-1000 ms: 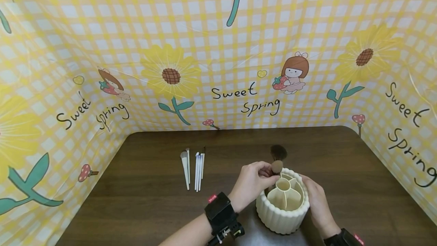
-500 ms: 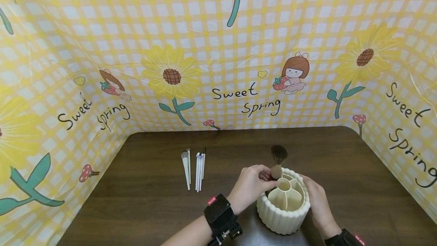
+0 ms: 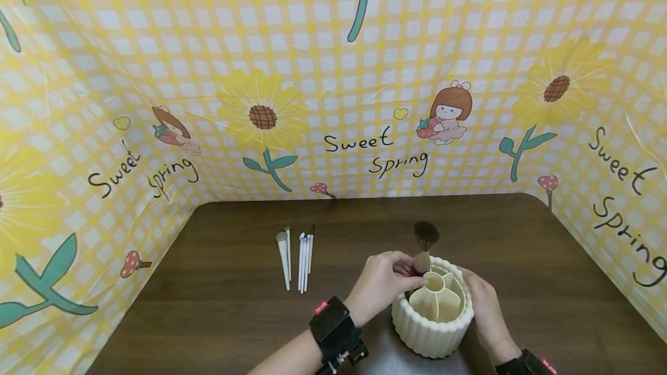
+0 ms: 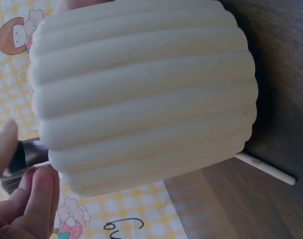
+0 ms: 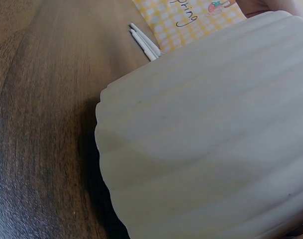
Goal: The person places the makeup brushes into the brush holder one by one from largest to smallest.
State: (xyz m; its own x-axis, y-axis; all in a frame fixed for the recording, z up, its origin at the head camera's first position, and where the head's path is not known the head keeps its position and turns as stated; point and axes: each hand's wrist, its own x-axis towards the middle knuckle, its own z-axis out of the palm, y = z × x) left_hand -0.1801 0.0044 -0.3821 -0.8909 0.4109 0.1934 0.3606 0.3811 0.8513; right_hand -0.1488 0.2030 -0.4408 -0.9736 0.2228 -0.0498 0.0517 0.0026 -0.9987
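At the right of the table, a cream ribbed makeup brush holder [image 3: 432, 334] with a divided insert stands upright. My left hand [image 3: 388, 275] is at its far-left rim, thumb and fingers pinching a makeup brush [image 3: 421, 263] with a brown head. The lower part of this brush is hidden by the hand and the holder. In the left wrist view, a dark ferrule [image 4: 34, 151] shows between fingers and rim. My right hand [image 3: 486, 311] grips the holder's right side, most fingers hidden behind it. A dark, fanned brush head [image 3: 426, 235] shows just beyond the rim.
Left of the holder, several white-handled makeup brushes [image 3: 303, 262] lie side by side on the dark wooden table [image 3: 219, 305]. A white handle [image 4: 270, 169] shows near the holder's base in the left wrist view. A yellow checked cloth [image 3: 312, 74] surrounds the table's back and sides.
The brown-headed brush has sunk lower at the rim, my left fingers going down slightly with it. Over the last half second almost nothing moves. My right hand stays on the holder.
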